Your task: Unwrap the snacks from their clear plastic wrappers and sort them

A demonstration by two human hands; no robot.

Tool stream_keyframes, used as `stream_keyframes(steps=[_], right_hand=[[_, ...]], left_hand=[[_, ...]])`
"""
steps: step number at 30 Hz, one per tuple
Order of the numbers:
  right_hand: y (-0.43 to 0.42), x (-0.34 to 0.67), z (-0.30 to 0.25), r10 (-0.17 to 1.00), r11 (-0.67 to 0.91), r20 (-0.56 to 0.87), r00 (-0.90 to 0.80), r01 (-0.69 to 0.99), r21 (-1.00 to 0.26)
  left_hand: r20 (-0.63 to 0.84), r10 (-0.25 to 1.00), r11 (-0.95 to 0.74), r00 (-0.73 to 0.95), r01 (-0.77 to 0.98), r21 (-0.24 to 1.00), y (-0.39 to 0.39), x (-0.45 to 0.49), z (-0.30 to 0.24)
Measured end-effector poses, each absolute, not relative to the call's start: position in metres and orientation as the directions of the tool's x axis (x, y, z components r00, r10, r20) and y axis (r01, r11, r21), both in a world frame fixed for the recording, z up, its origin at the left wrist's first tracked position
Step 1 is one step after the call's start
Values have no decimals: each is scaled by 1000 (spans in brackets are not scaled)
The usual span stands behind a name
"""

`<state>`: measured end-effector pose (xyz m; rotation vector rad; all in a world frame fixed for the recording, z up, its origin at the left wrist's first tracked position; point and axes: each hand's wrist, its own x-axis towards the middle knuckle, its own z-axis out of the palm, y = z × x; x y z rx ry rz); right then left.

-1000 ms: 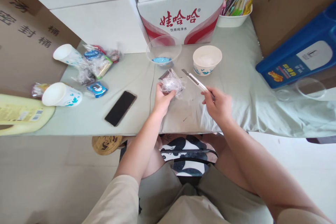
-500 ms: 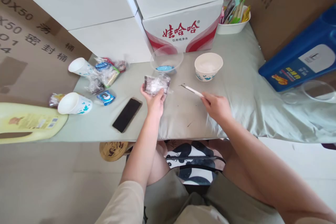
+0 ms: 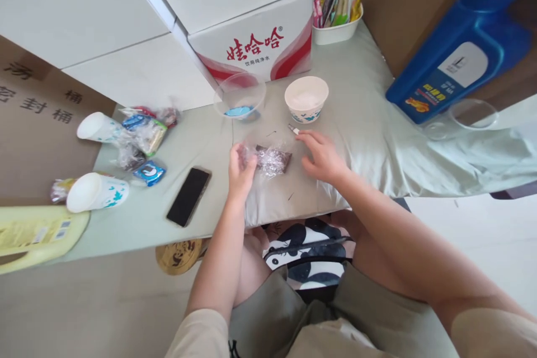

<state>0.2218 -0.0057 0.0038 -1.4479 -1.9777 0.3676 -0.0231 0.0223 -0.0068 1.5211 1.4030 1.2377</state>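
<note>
A dark brown packet in clear plastic wrap (image 3: 274,160) lies on the cloth-covered surface in front of me. My left hand (image 3: 241,174) is closed at its left end, pinching the loose wrap between thumb and fingers. To the right, my right hand (image 3: 322,158) rests low over the cloth, fingers stretched out and thumb apart. The white craft knife (image 3: 294,130) pokes out past its fingertips; the rest of it is hidden under the hand. Just beyond stands a paper bowl with a blue leaf print (image 3: 307,99). A clear plastic bowl (image 3: 240,98) holds a blue packet (image 3: 238,111).
A black phone (image 3: 188,196) lies left of my left hand. Farther left are two tipped paper cups (image 3: 97,192), several wrapped snacks (image 3: 145,134) and a yellow bottle (image 3: 37,238). A blue bottle (image 3: 451,61) leans at the right, near a clear cup (image 3: 474,113). Small dark scraps dot the cloth.
The wrapped packet has gone from being held up in my left hand to lying on the cloth. My right hand has lowered the knife, now mostly covered. The view has shifted right.
</note>
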Motion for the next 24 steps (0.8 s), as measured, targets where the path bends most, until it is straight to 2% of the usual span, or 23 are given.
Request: stream_keyframes(steps=[3,8,10,12,15,17,19,22,24], right_hand=[[-6,207,1,886,458,369,-279,649,-608],[-4,194,7,867,499,369,-336,614,-612],[-2,200,9,882,469,359,-304,643,-605],[-1,213,9,910,404,344,-233,687,-604],[-2,234,7,950,203,311,-14,784,-586],[-5,244,9,932,78,331,146,813,-577],[-10,247,16,903,118,398,163,795,-594],[-20,238,29,862,410,494,-111,726,-552],[-26,230,35,829,532,465,-310,692,-487]], left_hand=[[106,994,-111,34,248,962,23,-19,-6],[-50,993,52,-105,14,999,25,-16,0],[-77,983,79,-164,3,997,28,-24,-1],[-51,974,78,-220,113,991,32,-35,-4],[151,962,-33,-226,454,891,34,-49,-7],[305,946,-182,-108,603,777,31,-52,-6],[372,923,-348,98,624,700,27,-49,-3],[363,860,-510,358,597,620,19,-37,4],[368,840,-543,399,611,576,12,-30,10]])
